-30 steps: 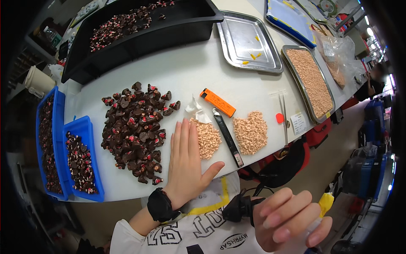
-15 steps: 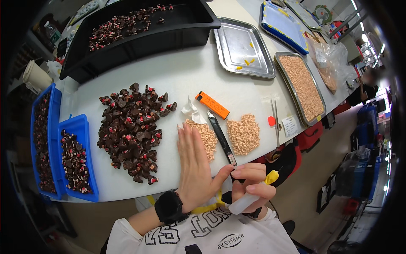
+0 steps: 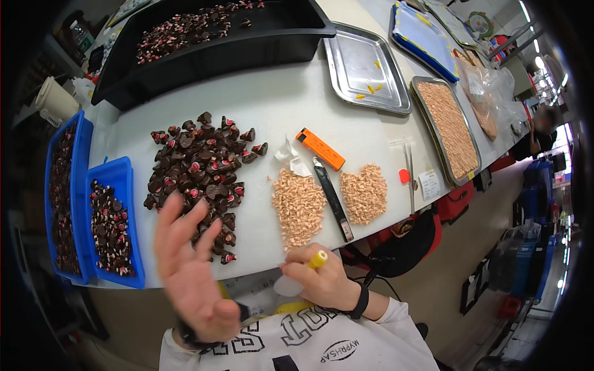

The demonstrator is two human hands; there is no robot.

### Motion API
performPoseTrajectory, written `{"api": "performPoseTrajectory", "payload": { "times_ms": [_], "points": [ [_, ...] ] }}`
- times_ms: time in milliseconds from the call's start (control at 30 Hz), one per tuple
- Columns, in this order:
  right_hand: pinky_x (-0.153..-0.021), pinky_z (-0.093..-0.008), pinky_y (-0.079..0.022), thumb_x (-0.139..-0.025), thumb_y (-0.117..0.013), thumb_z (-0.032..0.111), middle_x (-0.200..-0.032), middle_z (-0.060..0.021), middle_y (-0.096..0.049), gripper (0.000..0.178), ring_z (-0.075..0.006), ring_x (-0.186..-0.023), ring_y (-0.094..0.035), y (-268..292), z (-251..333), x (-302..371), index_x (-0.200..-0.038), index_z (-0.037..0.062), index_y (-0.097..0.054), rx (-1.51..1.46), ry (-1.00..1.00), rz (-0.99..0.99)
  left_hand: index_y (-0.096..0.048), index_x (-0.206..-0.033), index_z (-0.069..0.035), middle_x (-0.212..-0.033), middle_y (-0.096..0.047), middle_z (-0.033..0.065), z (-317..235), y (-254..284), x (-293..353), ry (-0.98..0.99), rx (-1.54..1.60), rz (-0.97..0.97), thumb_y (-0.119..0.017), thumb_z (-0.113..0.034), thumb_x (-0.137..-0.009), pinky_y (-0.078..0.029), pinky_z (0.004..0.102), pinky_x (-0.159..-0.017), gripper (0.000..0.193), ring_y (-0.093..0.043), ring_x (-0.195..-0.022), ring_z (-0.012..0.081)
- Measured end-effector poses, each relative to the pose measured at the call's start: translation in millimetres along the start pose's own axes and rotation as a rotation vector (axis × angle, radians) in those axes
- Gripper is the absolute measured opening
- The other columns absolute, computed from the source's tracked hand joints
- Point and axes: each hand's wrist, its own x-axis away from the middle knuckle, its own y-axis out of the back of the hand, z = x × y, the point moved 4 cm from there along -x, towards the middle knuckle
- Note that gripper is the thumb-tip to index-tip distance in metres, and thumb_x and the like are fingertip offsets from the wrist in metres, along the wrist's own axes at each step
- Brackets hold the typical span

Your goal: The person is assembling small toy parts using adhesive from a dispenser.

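My left hand (image 3: 195, 272) is raised before the near table edge, palm turned up and fingers spread, with nothing in it. Beyond its fingertips lies a heap of small dark brown pieces with pink-red spots (image 3: 207, 164). My right hand (image 3: 322, 278) is closed around a small whitish squeeze bottle (image 3: 287, 286) with a yellow tip (image 3: 318, 259), just below a pile of tiny beige pieces (image 3: 298, 207). A black utility knife (image 3: 333, 201) separates that pile from a second beige pile (image 3: 364, 195). Above the knife are an orange slim case (image 3: 320, 149) and crumpled white paper (image 3: 292, 157).
Two blue bins (image 3: 134, 232) of dark and beige pieces stand left. A large black tub (image 3: 210, 65) is at the back, beside a metal tray (image 3: 365, 71) with yellow bits. Tweezers (image 3: 409, 179) and a metal tray of beige pieces (image 3: 477, 167) lie right. A chair (image 3: 402, 250) stands below.
My left hand has lifted off the first beige pile, moved left and turned palm up. My right hand has moved left with the bottle, away from the knife's near end.
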Motion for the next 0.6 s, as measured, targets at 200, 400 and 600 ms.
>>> {"api": "performPoseTrajectory", "payload": {
  "times_ms": [200, 400, 600],
  "points": [
    [-0.06, -0.0376, -0.048, -0.062, -0.065, 0.0, -0.089, -0.008, -0.061, 0.035, -0.0289, -0.072, -0.06, -5.5, -5.9, -14.1, -0.095, 0.009, -0.058, 0.092, -0.088, -0.006, -0.062, -0.108, -0.006, -0.101, -0.054, 0.0109, 16.3, 77.7, 34.7, 0.01, -0.683, 0.333, -0.077, -0.008, -0.069, -0.046, 0.0315, -0.064, 0.042, -0.053, -0.085, 0.0253],
    [-0.063, -0.0325, -0.046, -0.068, -0.081, 0.005, -0.092, -0.0097, -0.065, 0.045, -0.0245, -0.073, -0.059, 3.4, 2.8, -22.3, -0.098, 0.0118, -0.049, 0.083, -0.006, -0.049, -0.065, -0.103, -0.01, -0.099, -0.048, 0.0085, 37.0, 42.8, 41.3, -0.028, -0.903, 0.345, -0.078, -0.007, -0.068, -0.038, 0.0375, -0.081, 0.038, -0.042, -0.097, 0.0298],
    [-0.066, -0.0325, -0.047, -0.074, -0.081, 0.015, -0.096, -0.0152, -0.065, 0.05, -0.0243, -0.076, -0.06, 12.8, 14.0, -14.0, -0.108, 0.014, -0.044, -0.191, 0.087, -0.16, -0.063, -0.107, -0.007, -0.1, -0.052, 0.0079, 45.5, 46.2, 35.1, -0.301, -0.883, 0.26, -0.075, -0.01, -0.072, -0.04, 0.0378, -0.081, 0.037, -0.045, -0.096, 0.0292]
  ]
}}
